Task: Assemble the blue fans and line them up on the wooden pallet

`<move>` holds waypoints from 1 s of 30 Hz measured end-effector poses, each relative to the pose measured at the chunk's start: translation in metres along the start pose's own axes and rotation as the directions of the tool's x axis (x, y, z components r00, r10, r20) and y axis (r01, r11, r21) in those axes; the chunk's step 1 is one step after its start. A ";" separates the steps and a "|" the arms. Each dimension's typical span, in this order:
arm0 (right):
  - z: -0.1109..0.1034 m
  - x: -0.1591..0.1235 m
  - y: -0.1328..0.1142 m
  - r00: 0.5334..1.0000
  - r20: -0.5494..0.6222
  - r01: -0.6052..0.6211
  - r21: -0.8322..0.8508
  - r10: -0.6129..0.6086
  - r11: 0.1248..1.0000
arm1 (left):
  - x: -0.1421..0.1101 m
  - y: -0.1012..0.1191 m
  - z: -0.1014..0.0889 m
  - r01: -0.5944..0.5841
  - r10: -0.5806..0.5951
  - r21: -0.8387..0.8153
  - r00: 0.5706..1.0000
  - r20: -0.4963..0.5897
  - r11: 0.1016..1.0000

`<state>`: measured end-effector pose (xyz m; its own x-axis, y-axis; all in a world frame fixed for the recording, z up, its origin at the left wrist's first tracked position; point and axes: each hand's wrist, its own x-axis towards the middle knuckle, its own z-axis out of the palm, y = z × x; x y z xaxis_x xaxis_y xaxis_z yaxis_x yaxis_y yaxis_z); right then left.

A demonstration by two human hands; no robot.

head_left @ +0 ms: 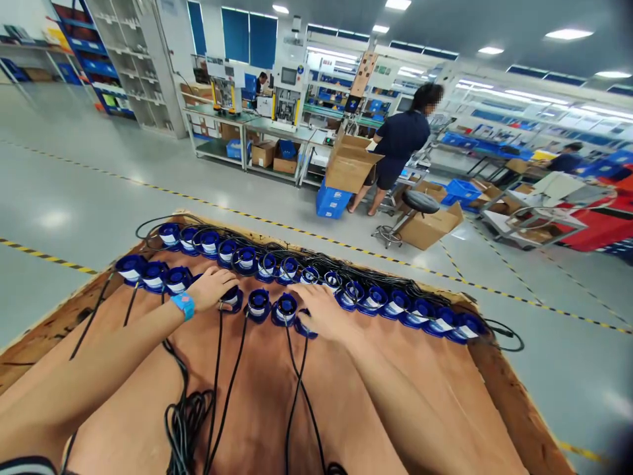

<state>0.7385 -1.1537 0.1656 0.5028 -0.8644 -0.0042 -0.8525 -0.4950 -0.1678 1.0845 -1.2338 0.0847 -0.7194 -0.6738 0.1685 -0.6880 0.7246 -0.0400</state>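
Blue round units with black cables and white labels stand in a long row point(267, 265) at the far side of a brown sheet point(257, 369). A shorter front row lies nearer me. My left hand point(212, 289), with a blue wristband, is curled over a front-row blue unit point(232, 302), partly hiding it. My right hand point(320, 310) closes round another blue unit point(305, 327) at the right end of that row. Between my hands stand two more, a blue unit point(258, 305) and its neighbour point(285, 307). Their black cables trail toward me.
A wooden crate edge point(514, 402) frames the sheet. Coiled black cable point(185, 422) lies near me; more cables point(346, 269) are heaped behind the back row. Beyond the taped floor, a person point(403, 142) stands by a cardboard box point(351, 165) and a stool point(420, 201).
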 end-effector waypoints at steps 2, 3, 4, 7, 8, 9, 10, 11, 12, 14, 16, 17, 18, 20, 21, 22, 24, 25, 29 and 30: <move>0.005 0.026 -0.027 1.000 -0.013 -0.014 -0.058 0.013 0.998 | -0.001 -0.003 -0.006 -0.020 0.020 0.000 1.000 0.016 1.000; 0.013 0.040 -0.039 0.999 -0.019 -0.034 -0.097 0.032 0.995 | -0.001 -0.005 -0.007 -0.026 0.026 -0.006 1.000 0.017 1.000; 0.023 0.053 -0.050 0.998 -0.023 -0.057 -0.130 0.055 0.990 | -0.002 -0.007 -0.007 -0.032 0.033 -0.017 0.999 0.020 0.999; 0.052 0.081 -0.063 0.996 -0.017 -0.084 -0.149 0.082 0.985 | -0.002 -0.010 -0.005 -0.045 0.047 -0.070 0.998 0.035 0.997; 0.059 0.086 -0.062 0.998 -0.003 -0.055 -0.125 0.055 0.991 | -0.001 -0.010 -0.004 -0.042 0.045 -0.086 0.998 0.040 0.995; 0.065 0.089 -0.061 1.000 0.010 -0.006 -0.090 0.007 0.996 | -0.001 -0.009 -0.004 -0.035 0.040 -0.100 0.998 0.046 0.994; 0.069 0.091 -0.059 0.998 0.017 0.053 -0.048 -0.052 0.997 | -0.001 -0.008 -0.003 -0.025 0.031 -0.110 0.998 0.052 0.994; 0.073 0.092 -0.059 0.994 0.019 0.106 -0.009 -0.106 0.994 | -0.001 -0.006 -0.003 -0.014 0.021 -0.116 0.998 0.060 0.993; 0.075 0.093 -0.060 0.990 0.018 0.137 0.024 -0.138 0.990 | -0.001 -0.005 -0.004 -0.003 0.012 -0.117 0.997 0.072 0.993; 0.075 0.093 -0.063 0.992 0.025 0.122 0.073 -0.124 0.990 | -0.003 -0.004 -0.008 0.016 -0.005 -0.114 0.995 0.097 0.993; 0.068 0.084 -0.060 0.995 0.009 0.101 0.142 -0.103 0.985 | -0.007 -0.004 -0.016 0.042 -0.033 -0.100 0.995 0.089 0.994; 0.062 0.076 -0.053 0.994 -0.036 0.110 0.189 -0.105 0.976 | -0.009 -0.003 -0.023 0.066 -0.061 -0.088 0.996 0.062 0.994; 0.056 0.064 -0.043 0.989 -0.110 0.122 0.237 -0.098 0.964 | -0.010 0.000 -0.030 0.094 -0.092 -0.076 0.995 0.024 0.993; 0.043 0.030 -0.011 0.956 -0.295 0.101 0.327 0.000 0.940 | -0.007 0.013 -0.046 0.131 -0.135 -0.068 0.989 -0.055 0.989; 0.040 0.009 0.007 0.930 -0.357 0.050 0.368 0.092 0.928 | -0.002 0.025 -0.052 0.123 -0.129 -0.078 0.988 -0.080 0.989; 0.040 -0.011 0.024 0.910 -0.372 -0.019 0.408 0.185 0.913 | 0.006 0.041 -0.057 0.096 -0.105 -0.097 0.990 -0.093 0.991; 0.052 -0.047 0.051 0.920 -0.270 -0.140 0.447 0.283 0.883 | 0.029 0.078 -0.057 0.010 -0.024 -0.144 0.995 -0.094 0.989; 0.062 -0.059 0.059 0.934 -0.203 -0.176 0.453 0.293 0.874 | 0.043 0.096 -0.053 -0.016 0.002 -0.162 0.996 -0.091 0.987; 0.109 -0.066 0.060 0.914 -0.175 -0.235 0.507 0.366 0.829 | 0.096 0.138 -0.022 -0.003 0.005 -0.198 1.000 0.010 0.980; 0.115 -0.062 0.057 0.891 -0.201 -0.255 0.521 0.408 0.814 | 0.104 0.138 -0.015 -0.029 0.040 -0.220 0.998 0.047 0.975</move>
<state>0.6749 -1.1185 0.0424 0.0714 -0.9895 0.1257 -0.7481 -0.1364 -0.6494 0.9166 -1.2019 0.1118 -0.7503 -0.6500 0.1204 -0.6290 0.7580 0.1724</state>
